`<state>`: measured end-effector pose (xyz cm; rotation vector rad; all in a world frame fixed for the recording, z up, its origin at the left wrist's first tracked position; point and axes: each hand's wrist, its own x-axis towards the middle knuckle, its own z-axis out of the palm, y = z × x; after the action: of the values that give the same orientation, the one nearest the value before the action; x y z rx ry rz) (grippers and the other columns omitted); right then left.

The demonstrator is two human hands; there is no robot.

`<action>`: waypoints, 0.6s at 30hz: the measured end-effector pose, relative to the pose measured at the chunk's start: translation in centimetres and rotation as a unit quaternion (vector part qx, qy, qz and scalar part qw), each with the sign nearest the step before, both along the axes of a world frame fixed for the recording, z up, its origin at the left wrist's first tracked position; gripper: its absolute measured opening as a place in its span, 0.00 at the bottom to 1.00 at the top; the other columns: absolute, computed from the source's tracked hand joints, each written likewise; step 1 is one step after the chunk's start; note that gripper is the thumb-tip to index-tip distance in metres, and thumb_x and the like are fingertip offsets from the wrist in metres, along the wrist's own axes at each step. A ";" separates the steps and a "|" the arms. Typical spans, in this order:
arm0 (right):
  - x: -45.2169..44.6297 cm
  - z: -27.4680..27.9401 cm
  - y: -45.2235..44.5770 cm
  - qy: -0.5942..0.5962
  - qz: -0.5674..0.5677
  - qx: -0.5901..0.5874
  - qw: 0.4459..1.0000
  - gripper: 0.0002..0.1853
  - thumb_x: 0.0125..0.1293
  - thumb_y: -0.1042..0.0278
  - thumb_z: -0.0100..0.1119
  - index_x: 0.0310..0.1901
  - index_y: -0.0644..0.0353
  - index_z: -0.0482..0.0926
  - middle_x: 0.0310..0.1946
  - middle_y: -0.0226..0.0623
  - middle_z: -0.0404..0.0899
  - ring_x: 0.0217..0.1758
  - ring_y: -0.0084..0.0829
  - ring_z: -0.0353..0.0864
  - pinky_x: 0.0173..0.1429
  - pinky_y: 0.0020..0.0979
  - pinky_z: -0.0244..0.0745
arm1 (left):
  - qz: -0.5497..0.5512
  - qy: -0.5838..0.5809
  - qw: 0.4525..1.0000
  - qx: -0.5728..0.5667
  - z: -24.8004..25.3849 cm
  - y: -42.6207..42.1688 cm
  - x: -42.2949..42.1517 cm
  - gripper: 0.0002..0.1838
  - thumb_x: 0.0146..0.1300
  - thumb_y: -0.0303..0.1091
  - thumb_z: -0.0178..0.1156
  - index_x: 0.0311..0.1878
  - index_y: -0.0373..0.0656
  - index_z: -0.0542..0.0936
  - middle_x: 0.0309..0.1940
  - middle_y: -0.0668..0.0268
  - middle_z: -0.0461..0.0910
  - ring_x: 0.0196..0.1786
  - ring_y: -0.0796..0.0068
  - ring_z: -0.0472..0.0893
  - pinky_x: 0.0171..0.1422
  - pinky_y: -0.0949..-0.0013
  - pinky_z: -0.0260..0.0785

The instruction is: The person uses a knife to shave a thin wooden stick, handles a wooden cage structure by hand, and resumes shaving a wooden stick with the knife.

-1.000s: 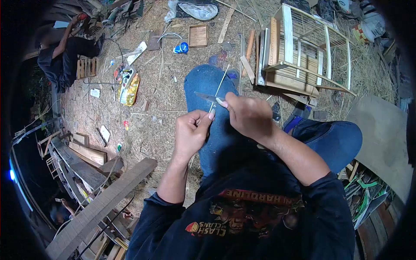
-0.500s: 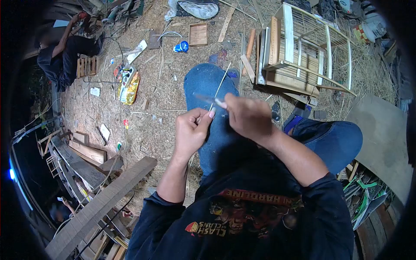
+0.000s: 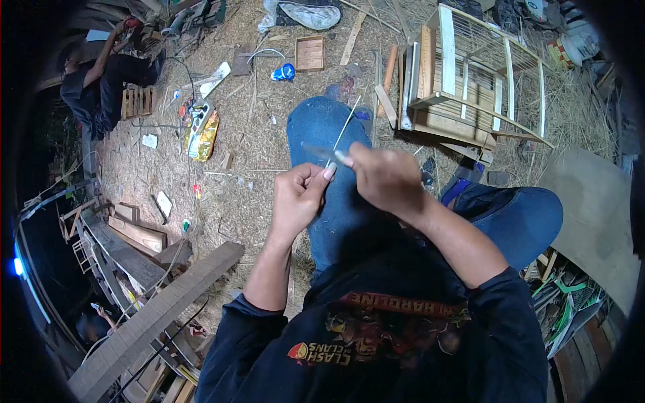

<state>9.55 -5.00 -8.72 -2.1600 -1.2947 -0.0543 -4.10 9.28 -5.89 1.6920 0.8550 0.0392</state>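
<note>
A thin pale stick (image 3: pixel 347 123) slants up and away over my blue-jeaned knee. Its near end is pinched between the thumb and fingers of my left hand (image 3: pixel 300 193). My right hand (image 3: pixel 390 178) is closed around a knife whose light handle end shows at the thumb. The knife blade (image 3: pixel 317 151) points left across the stick, close above my left thumb, and is somewhat blurred. Whether the blade's edge touches the stick, I cannot tell.
A slatted wooden cage (image 3: pixel 470 80) stands at the upper right. Beyond my knee lie a blue can (image 3: pixel 283 72), a wooden tray (image 3: pixel 309 39) and a yellow bag (image 3: pixel 203 138). One person (image 3: pixel 101 80) sits at the upper left. A thick plank (image 3: pixel 161 316) juts in at the lower left.
Both hands keep nearly the same place and grip. The knife blade still lies across the stick, with only a slight shift. The view has moved a little.
</note>
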 end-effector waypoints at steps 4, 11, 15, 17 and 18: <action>-1.3 0.4 -0.3 0.066 0.014 -0.021 0.997 0.07 0.71 0.65 0.59 0.33 0.51 0.76 0.19 0.39 0.80 0.21 0.44 0.84 0.22 0.44 0.73 | 0.009 -0.014 0.999 -0.042 -0.2 0.1 -0.3 0.12 0.75 0.35 0.67 0.36 0.37 0.86 0.18 0.76 0.76 0.19 0.90 0.68 0.23 0.77 0.55; 0.9 0.6 -0.1 0.126 -0.021 -0.044 0.991 0.08 0.74 0.61 0.59 0.36 0.52 0.77 0.21 0.42 0.81 0.24 0.49 0.84 0.26 0.50 0.75 | 0.012 -0.010 0.998 -0.064 0.9 0.0 -0.5 0.11 0.76 0.33 0.64 0.40 0.35 0.88 0.18 0.76 0.76 0.21 0.91 0.69 0.25 0.79 0.56; 2.1 0.3 -0.1 0.138 -0.036 -0.060 0.988 0.08 0.75 0.62 0.55 0.38 0.54 0.78 0.22 0.47 0.83 0.27 0.53 0.87 0.29 0.54 0.79 | 0.038 -0.006 0.997 -0.072 1.0 -0.3 -0.4 0.12 0.76 0.35 0.64 0.41 0.35 0.88 0.17 0.76 0.75 0.19 0.90 0.68 0.24 0.78 0.55; 2.1 0.3 0.0 0.146 -0.044 -0.057 0.987 0.08 0.75 0.62 0.55 0.39 0.54 0.78 0.22 0.47 0.83 0.27 0.54 0.86 0.29 0.55 0.78 | 0.048 0.009 0.995 -0.089 1.3 -0.1 -0.3 0.12 0.76 0.35 0.65 0.41 0.35 0.88 0.17 0.75 0.75 0.19 0.90 0.68 0.23 0.78 0.55; 2.1 0.2 0.1 0.151 -0.047 -0.055 0.986 0.08 0.75 0.62 0.55 0.39 0.54 0.78 0.22 0.47 0.83 0.27 0.54 0.86 0.29 0.55 0.78 | 0.042 0.009 0.995 -0.094 1.3 0.0 -0.3 0.12 0.76 0.35 0.65 0.40 0.35 0.88 0.17 0.75 0.75 0.18 0.89 0.68 0.23 0.78 0.55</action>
<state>11.61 -4.90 -8.52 -2.2176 -1.0432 0.3024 -4.36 9.30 -4.63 1.4819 0.9155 0.0001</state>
